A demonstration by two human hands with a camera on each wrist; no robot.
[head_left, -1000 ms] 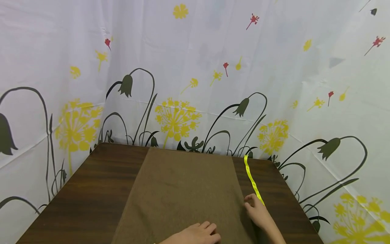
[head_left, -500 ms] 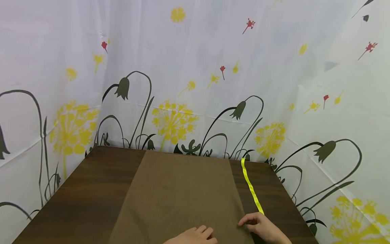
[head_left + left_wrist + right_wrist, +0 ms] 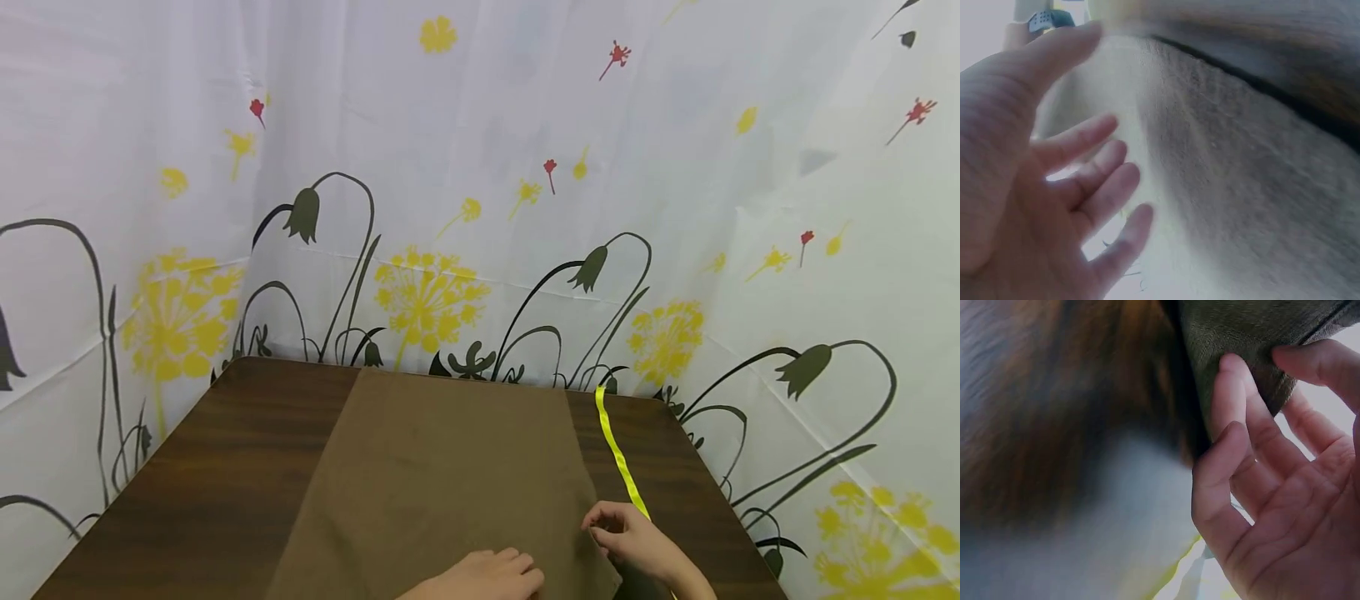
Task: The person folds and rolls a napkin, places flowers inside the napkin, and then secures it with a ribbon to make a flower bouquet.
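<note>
A brown cloth (image 3: 457, 467) lies lengthwise down the dark wooden table. At its right edge my right hand (image 3: 637, 542) pinches the fabric between thumb and fingers, and that edge stands slightly raised. The right wrist view shows a corner of the cloth (image 3: 1229, 331) between the thumb and fingertips. My left hand (image 3: 483, 575) rests low over the middle of the cloth. Seen from the left wrist, this hand (image 3: 1054, 169) has loosely bent, spread fingers and holds nothing. A flat yellow strip (image 3: 617, 454) runs along the table right of the cloth, partly hidden behind my right hand.
The dark wooden table (image 3: 217, 467) shows on both sides of the cloth. A white curtain (image 3: 480, 125) printed with flowers hangs behind and around the table's back and sides.
My right hand has come toward me along the cloth's right edge and lifted a little of it. The left hand stays almost in place. The head view has shifted slightly.
</note>
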